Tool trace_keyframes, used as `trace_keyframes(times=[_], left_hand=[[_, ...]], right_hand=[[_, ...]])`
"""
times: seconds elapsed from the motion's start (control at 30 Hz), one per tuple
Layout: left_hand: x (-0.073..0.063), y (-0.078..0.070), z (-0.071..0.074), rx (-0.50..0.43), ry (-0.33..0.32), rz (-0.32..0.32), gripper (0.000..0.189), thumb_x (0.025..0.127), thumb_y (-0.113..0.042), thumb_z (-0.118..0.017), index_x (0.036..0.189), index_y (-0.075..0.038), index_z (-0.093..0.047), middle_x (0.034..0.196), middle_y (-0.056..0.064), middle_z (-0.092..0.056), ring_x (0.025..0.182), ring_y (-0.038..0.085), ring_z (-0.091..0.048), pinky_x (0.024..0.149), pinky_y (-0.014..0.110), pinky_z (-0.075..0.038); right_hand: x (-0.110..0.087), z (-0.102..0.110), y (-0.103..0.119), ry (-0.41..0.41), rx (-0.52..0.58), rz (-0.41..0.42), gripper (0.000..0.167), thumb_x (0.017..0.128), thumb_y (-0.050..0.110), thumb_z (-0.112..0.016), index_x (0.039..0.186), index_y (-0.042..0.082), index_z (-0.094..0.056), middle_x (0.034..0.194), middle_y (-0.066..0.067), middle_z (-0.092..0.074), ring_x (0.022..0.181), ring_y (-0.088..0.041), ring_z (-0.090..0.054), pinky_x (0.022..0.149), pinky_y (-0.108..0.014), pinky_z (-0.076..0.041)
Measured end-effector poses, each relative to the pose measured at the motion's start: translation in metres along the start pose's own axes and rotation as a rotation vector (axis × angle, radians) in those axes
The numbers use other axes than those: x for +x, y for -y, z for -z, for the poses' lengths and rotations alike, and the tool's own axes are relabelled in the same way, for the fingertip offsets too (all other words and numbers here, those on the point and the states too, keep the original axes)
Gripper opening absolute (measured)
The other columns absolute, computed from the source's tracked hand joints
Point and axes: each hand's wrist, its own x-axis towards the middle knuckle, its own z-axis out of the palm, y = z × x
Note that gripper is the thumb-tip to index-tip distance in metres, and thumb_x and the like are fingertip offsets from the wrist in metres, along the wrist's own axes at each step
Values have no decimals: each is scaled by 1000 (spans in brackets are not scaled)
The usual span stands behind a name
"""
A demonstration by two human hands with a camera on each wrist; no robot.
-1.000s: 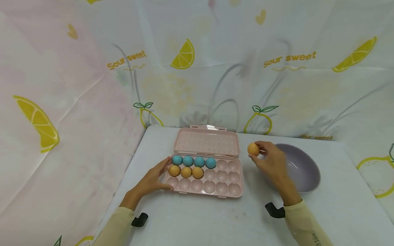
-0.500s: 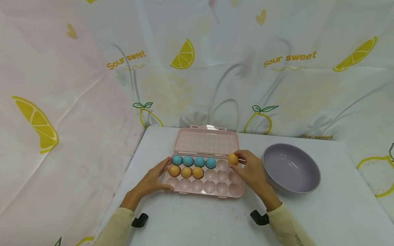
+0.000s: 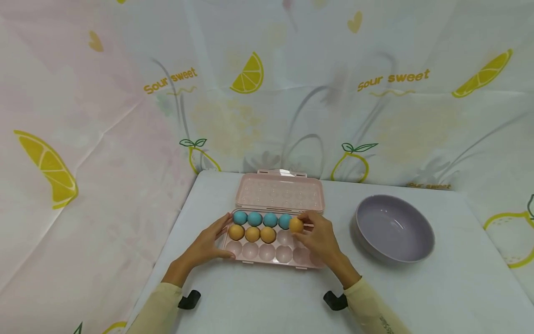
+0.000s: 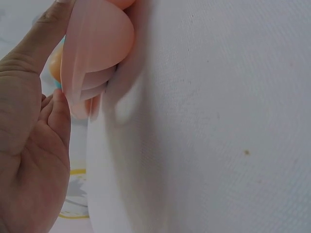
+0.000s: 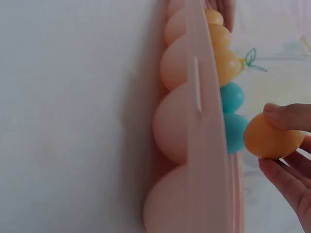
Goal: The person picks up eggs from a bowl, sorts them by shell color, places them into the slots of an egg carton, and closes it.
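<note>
A pink egg carton (image 3: 283,254) lies with its lid (image 3: 280,191) folded back. Blue eggs (image 3: 255,219) line part of its back row, and three orange eggs (image 3: 252,234) sit at the left of the middle row. My left hand (image 3: 206,242) touches the carton's left end, thumb near the front corner and fingers by the back one. Between thumb and fingertips my right hand (image 3: 319,235) pinches another orange egg (image 5: 272,138), just right of the last blue egg. In the right wrist view this egg shows above the carton's rim (image 5: 209,121).
To the right stands a purple bowl (image 3: 396,227) on the white table (image 3: 258,301). A printed lemon cloth (image 3: 275,111) hangs behind and along the sides. Black curved pieces (image 3: 189,299) stick out by both wrists.
My right hand has carried the orange egg leftward from beside the bowl, past the carton's right end, to next to the blue eggs. My left hand has stayed in place.
</note>
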Motion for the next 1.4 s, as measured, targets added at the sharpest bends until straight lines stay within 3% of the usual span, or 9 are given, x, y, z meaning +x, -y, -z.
trace_keyframes(times=[0.3,0.43,0.47,1.0,1.4], left_hand=[[0,1,0,-7,-2,3,124,61,-37,-91,156,-8,-17,159,7,-25,143,23,-31,110,30,-36],[0,1,-1,-13,-10,-5,123,61,-34,-91,156,-9,-18,159,9,-26,143,24,-31,110,34,-36],[-1,-4,0,-15,-11,-3,122,62,-30,-92,156,-7,-18,159,11,-26,142,26,-31,110,36,-36],[0,1,0,4,-1,3,124,62,-41,-90,156,-7,-17,159,6,-25,143,22,-29,110,29,-35],[0,3,-1,-3,-4,-1,124,62,-39,-90,156,-7,-17,159,7,-25,143,22,-30,110,29,-35]], right_hand=[[-2,-21,0,42,32,0,44,66,0,-89,102,3,-64,101,-5,-64,95,-21,-67,78,-28,-60],[-4,-26,-1,54,39,-38,44,67,2,-89,102,5,-62,101,-3,-65,96,-19,-67,78,-24,-59],[-5,-27,-2,55,36,-41,44,67,2,-89,101,6,-62,101,-2,-65,96,-18,-67,79,-25,-59],[-12,-38,-5,79,-83,-113,42,68,6,-89,99,11,-61,99,4,-58,90,-10,-63,80,-23,-58],[-14,-40,-6,78,-149,-83,39,70,10,-89,100,7,-64,96,0,-62,85,-12,-64,77,-25,-60]])
